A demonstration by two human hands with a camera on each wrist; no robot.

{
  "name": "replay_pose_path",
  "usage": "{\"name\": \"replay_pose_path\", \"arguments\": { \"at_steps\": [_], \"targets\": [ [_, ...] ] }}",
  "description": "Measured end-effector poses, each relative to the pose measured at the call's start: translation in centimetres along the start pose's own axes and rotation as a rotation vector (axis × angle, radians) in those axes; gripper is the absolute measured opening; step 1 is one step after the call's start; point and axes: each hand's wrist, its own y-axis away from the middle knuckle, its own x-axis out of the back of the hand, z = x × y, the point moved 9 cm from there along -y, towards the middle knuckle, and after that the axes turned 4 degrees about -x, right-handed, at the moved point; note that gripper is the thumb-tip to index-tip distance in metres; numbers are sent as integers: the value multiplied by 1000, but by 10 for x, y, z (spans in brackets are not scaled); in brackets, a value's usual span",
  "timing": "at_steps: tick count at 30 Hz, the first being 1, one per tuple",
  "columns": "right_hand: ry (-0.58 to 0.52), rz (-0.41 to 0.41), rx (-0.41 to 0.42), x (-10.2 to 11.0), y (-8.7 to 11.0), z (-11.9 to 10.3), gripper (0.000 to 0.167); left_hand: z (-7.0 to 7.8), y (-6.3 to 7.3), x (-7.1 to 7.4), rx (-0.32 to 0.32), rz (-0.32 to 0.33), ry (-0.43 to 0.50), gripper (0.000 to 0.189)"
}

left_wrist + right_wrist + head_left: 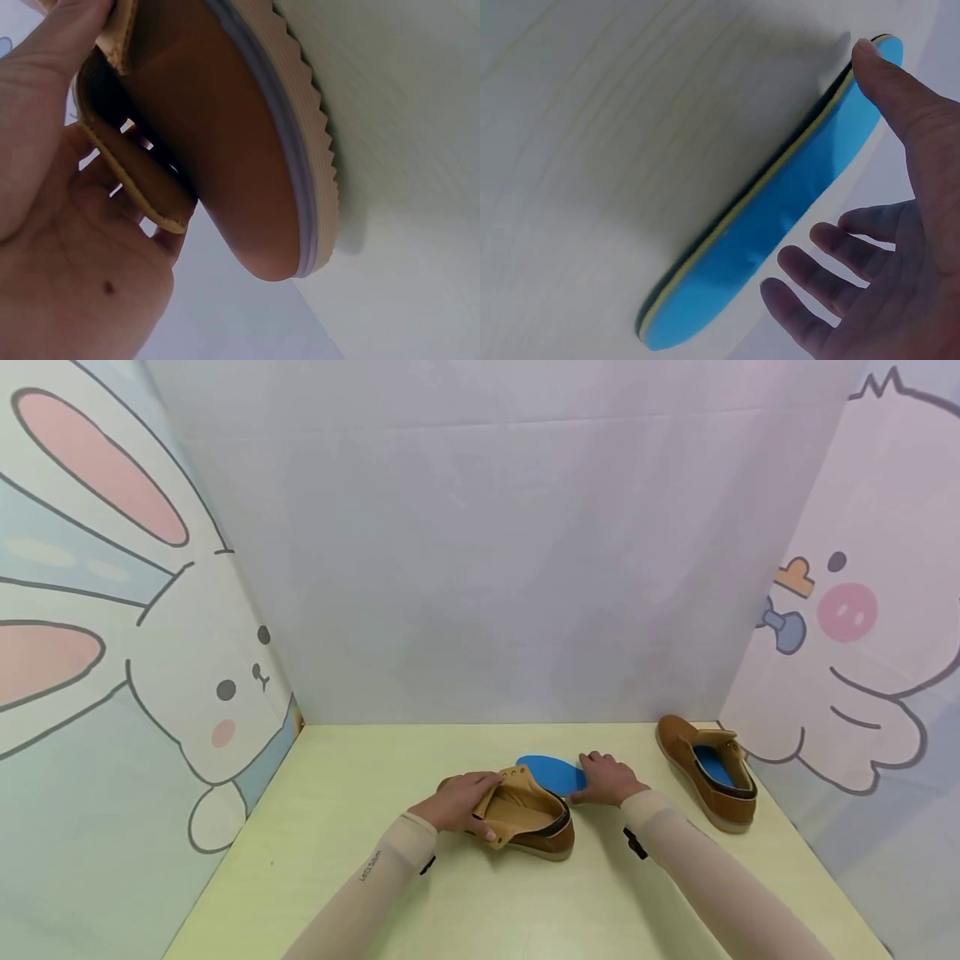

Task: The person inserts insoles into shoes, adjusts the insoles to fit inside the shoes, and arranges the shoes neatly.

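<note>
A brown lace-up shoe point(551, 842) with a tan lining lies slantwise at mid-table, its opening facing up. My left hand point(459, 802) holds it at the front of the opening, thumb on a side flap point(120, 34) and fingers behind the tongue point(142, 180). Just past the shoe's heel, a blue insole point(551, 772) with a yellow edge layer and dark underside lies on the table. At the insole's right end is my right hand point(606, 779). In the right wrist view its thumb point(892, 86) is at the insole's edge, with the other fingers spread loosely along the opposite side.
A second brown shoe point(701, 777) stands at the table's right edge, with a blue insole point(712, 766) inside. The pale wooden table point(337, 860) ends at a plain back wall point(480, 568). Side walls carry a cartoon rabbit point(202, 652) and another cartoon animal point(885, 543).
</note>
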Motion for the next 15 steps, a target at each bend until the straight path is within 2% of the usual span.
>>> {"name": "replay_pose_path", "arguments": {
  "at_steps": [4,10,15],
  "targets": [
    [-8,-14,-1,-8,-4,2,87,-1,1,-2,6,-10,2,102],
    [8,10,11,-6,-6,3,73,-2,0,-2,0,2,13,102],
    [19,14,17,-5,-6,6,75,0,0,2,0,11,39,101]
  ]
}}
